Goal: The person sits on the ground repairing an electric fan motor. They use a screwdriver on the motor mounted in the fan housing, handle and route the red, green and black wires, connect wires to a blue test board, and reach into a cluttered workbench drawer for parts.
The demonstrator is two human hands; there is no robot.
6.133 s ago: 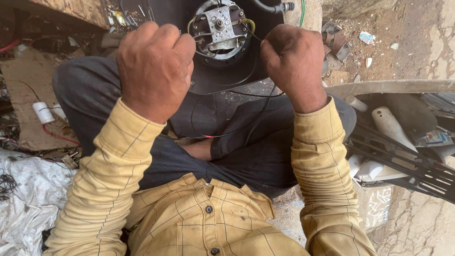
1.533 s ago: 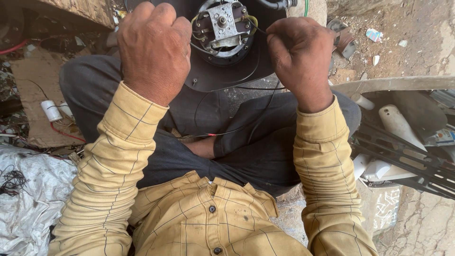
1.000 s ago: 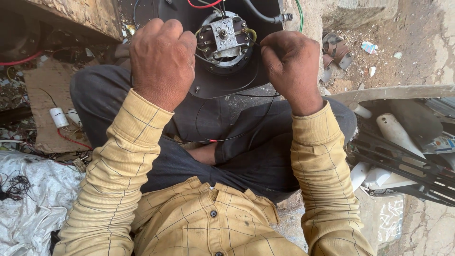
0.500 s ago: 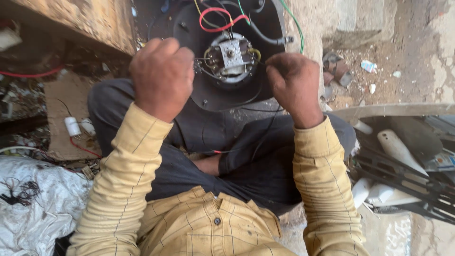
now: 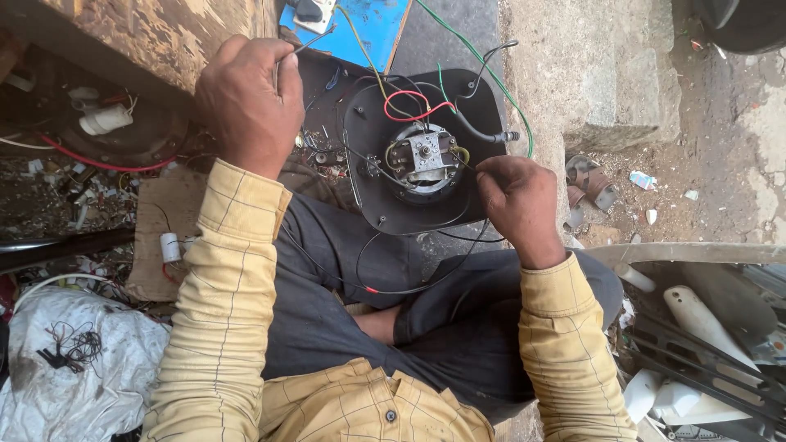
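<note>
- Head view: the black motor housing point(image 5: 422, 155) rests on the seated person's knee, with the small motor point(image 5: 426, 155) at its centre.
- Left hand point(image 5: 250, 102) is closed, pinching what looks like a thin dark wire point(image 5: 311, 41); the view is poor here.
- Right hand point(image 5: 520, 205) is closed on a fine lead just beside the motor.
- Handling: leads are limp and fragile; the housing is stiff, best gripped at its rim.
- Room: concrete slab point(image 5: 573, 74) right, clutter left; open space is tight.
</note>
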